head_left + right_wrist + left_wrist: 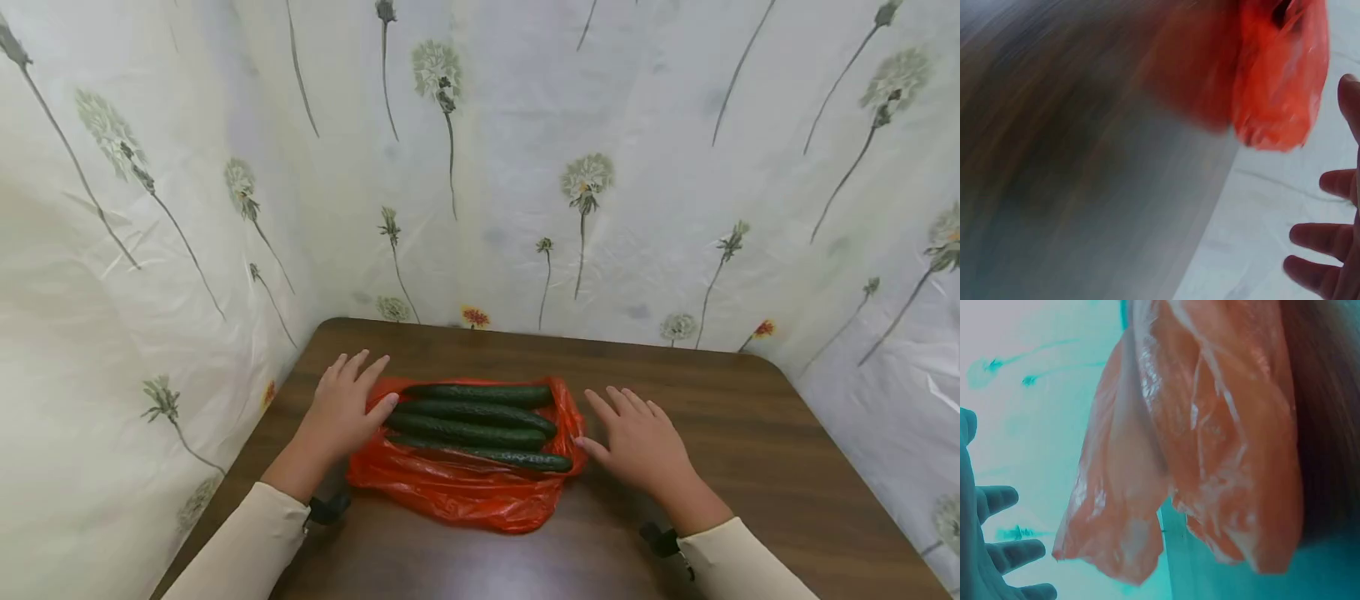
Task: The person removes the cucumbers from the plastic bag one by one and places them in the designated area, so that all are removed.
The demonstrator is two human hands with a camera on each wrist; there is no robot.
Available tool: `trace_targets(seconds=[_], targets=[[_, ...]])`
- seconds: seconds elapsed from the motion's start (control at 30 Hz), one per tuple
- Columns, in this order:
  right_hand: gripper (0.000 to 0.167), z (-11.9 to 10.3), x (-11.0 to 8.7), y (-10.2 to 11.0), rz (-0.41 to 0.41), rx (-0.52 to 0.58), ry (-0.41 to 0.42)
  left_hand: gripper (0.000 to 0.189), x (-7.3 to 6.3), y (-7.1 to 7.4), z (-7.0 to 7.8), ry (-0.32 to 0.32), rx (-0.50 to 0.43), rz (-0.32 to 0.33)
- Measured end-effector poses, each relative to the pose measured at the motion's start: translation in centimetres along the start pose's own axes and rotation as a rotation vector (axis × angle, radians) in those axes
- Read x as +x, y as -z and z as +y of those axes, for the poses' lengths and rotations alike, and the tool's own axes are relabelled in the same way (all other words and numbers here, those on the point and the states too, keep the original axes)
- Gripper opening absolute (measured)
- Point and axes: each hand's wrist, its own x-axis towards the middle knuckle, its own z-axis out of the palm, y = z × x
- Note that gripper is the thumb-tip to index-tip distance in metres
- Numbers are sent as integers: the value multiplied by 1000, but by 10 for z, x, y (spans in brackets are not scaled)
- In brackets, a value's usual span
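Observation:
Several dark green cucumbers [476, 412] lie side by side on a crumpled red plastic bag [480, 498] on the table. My left hand [343, 410] is spread at the bag's left end, its thumb close to the cucumber tips; whether it touches is unclear. Beyond the bag's right end, my right hand [641, 437] is spread with straight fingers and holds nothing. The left wrist view has the bag [1229, 437] filling the middle, with fingers [1016, 555] apart from it at the left. In the right wrist view, the bag [1282, 81] appears near the top, left of extended fingers [1322, 240].
A brown wooden table [750, 467] with rounded far corners carries the bag. Light sheeting [510, 167] printed with dandelions stands behind the table and along both sides. Dark straps [328, 508] sit at both wrists.

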Motion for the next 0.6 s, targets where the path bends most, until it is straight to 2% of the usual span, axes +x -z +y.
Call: trace_targets(seconds=[0.07,0.2,0.3,0.47,0.6], targets=[[85,-7,5,1,32,20,14,67,-4,1,-4,46,-60,5],[83,-20,11,7,78,60,18,70,-9,0,-12,152,-155,-24],[82,-29,17,9,97,93,20,71,-12,-1,-18,203,-211,-14],[81,-49,27,10,108,126,44,63,-16,-8,-24,174,-329,59],[78,-67,34,12,103,154,61,60,-21,-16,-26,166,-370,45]])
